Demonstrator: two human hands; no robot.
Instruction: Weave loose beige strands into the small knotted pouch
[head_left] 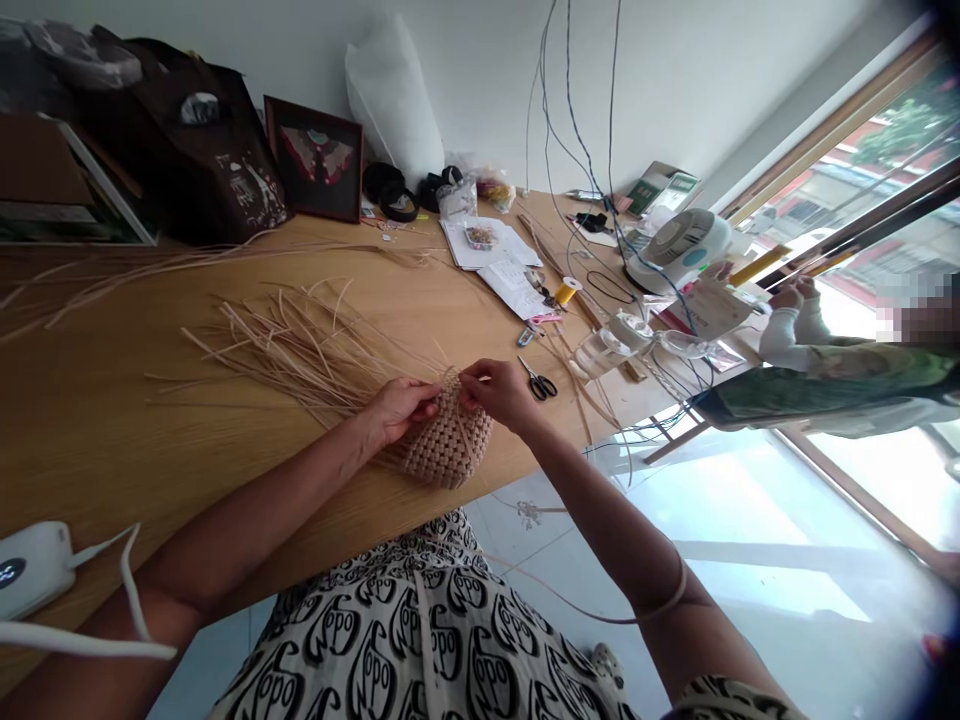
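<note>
A small woven piece [450, 445] of pale straw rests at the near edge of the wooden table [150, 400]. My left hand [401, 405] grips its left top edge with fingers closed. My right hand [499, 392] pinches a thin straw strand at the piece's top right. Loose straw strands [300, 345] fan out from the weave to the left and away from me.
Black-handled scissors [538, 382] lie just right of my right hand. Papers [495, 260], a yellow spool [568, 290], a white fan [679, 250] and cables sit farther back. A white device [34, 568] with a cord is at near left. Another person [840, 370] sits at right.
</note>
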